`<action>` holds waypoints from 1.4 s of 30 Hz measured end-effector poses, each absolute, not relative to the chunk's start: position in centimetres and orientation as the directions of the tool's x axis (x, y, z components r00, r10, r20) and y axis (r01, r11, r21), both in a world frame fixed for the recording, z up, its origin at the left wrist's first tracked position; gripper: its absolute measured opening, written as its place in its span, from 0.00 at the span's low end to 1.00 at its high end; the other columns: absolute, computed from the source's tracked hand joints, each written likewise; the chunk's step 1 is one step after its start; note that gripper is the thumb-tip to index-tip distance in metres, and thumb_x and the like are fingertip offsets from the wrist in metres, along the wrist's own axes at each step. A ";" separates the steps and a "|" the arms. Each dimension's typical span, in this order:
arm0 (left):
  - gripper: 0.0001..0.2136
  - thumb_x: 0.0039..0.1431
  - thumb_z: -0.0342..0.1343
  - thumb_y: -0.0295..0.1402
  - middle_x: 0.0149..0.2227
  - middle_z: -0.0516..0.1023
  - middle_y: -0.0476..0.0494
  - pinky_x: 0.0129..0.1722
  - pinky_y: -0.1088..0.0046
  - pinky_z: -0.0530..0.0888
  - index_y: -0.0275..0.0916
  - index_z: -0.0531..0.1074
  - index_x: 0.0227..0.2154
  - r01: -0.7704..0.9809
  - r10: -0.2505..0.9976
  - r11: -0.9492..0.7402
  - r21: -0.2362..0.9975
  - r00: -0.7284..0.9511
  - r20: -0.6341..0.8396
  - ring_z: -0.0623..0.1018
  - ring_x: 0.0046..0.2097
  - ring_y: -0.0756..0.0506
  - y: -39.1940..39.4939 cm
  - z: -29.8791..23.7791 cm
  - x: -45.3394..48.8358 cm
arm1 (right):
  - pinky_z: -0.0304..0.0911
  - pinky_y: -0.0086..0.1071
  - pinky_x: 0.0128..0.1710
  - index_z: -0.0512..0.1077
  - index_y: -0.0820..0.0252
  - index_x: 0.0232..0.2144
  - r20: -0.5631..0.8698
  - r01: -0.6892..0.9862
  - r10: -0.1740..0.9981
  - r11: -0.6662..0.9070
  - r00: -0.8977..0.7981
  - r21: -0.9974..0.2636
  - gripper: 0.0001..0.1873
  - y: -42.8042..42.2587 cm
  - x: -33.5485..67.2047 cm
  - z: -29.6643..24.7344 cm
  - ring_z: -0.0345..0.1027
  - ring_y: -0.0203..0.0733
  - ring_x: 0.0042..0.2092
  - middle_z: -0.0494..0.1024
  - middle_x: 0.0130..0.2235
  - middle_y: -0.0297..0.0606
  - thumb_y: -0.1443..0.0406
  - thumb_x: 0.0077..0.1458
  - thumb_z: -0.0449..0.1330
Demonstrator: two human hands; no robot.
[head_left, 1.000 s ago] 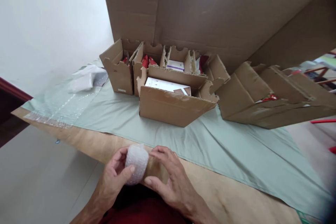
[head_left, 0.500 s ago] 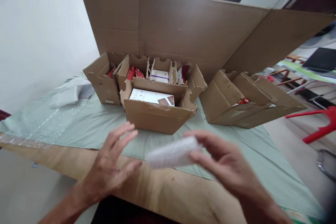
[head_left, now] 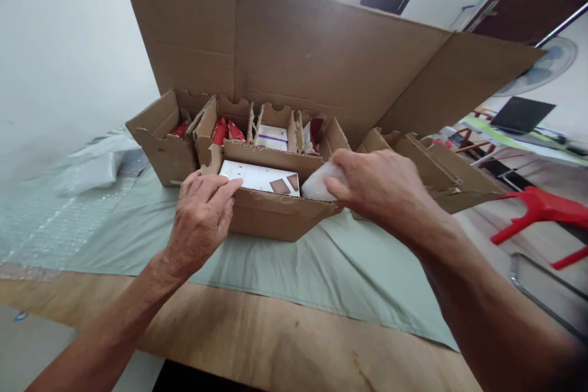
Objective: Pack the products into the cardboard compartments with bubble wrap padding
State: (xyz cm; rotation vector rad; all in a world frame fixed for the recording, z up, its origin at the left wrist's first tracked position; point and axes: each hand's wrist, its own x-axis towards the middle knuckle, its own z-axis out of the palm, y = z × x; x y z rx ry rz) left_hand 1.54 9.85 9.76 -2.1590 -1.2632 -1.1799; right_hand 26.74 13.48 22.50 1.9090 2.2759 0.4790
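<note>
– Where is the packet (head_left: pixel 318 183) from the right hand (head_left: pixel 379 182)?
– Gripped in its fingers and showing to their left, at the right end of the front bin (head_left: pixel 271 220). Its long axis seems to slope leftward into the bin; part is hidden.
– The left hand (head_left: pixel 201 215)?
– Farther from the packet, at the bin's near side, toward the left. Whether those fingers grip or just rest, I can't tell.
– Contents?
– A white carton (head_left: pixel 255 177). Behind the bin, back bins (head_left: pixel 169 162) hold red packs (head_left: pixel 221 131) and a striped carton (head_left: pixel 274 138).
</note>
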 end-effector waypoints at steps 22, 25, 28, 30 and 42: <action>0.25 0.63 0.60 0.26 0.60 0.71 0.33 0.63 0.49 0.70 0.41 0.67 0.62 0.789 0.531 -0.520 0.328 -0.003 0.847 0.71 0.62 0.36 8.3 8.8 -0.1 | 0.65 0.34 0.33 0.80 0.56 0.36 0.406 0.914 0.905 0.266 -0.128 -0.305 0.11 10.7 31.2 19.9 0.75 0.42 0.33 0.84 0.33 0.36 0.59 0.62 0.58; 0.29 0.62 0.62 0.34 0.61 0.71 0.34 0.62 0.48 0.71 0.42 0.63 0.65 0.572 0.742 -0.408 0.712 -0.247 0.624 0.74 0.61 0.36 8.6 7.2 -1.4 | 0.67 0.35 0.29 0.79 0.56 0.38 0.422 0.813 0.907 0.258 -0.018 -0.522 0.13 8.2 34.0 16.9 0.75 0.43 0.31 0.83 0.33 0.38 0.55 0.58 0.61; 0.31 0.60 0.62 0.40 0.61 0.73 0.32 0.57 0.54 0.76 0.39 0.63 0.65 0.223 0.932 -0.256 0.941 -0.199 0.302 0.75 0.60 0.36 10.0 6.0 -1.2 | 0.71 0.37 0.34 0.75 0.57 0.50 0.291 0.687 0.952 0.273 -0.092 -0.674 0.23 8.4 33.7 12.7 0.78 0.49 0.41 0.83 0.45 0.44 0.54 0.54 0.64; 0.30 0.57 0.63 0.41 0.59 0.75 0.32 0.56 0.56 0.77 0.38 0.67 0.60 0.133 0.973 -0.195 0.972 -0.098 0.209 0.76 0.60 0.35 10.5 6.0 -0.2 | 0.73 0.40 0.36 0.71 0.59 0.54 0.240 0.632 0.960 0.274 -0.142 -0.725 0.27 9.0 32.1 10.3 0.77 0.51 0.44 0.82 0.49 0.48 0.54 0.54 0.64; 0.21 0.59 0.62 0.50 0.39 0.84 0.41 0.61 0.44 0.73 0.46 0.77 0.51 0.485 0.936 0.042 0.873 -0.326 0.136 0.79 0.56 0.29 -5.2 1.9 -1.9 | 0.73 0.53 0.50 0.61 0.47 0.66 0.490 0.618 0.853 0.486 -0.181 -0.618 0.28 -1.4 29.0 6.4 0.73 0.58 0.55 0.77 0.56 0.46 0.63 0.66 0.55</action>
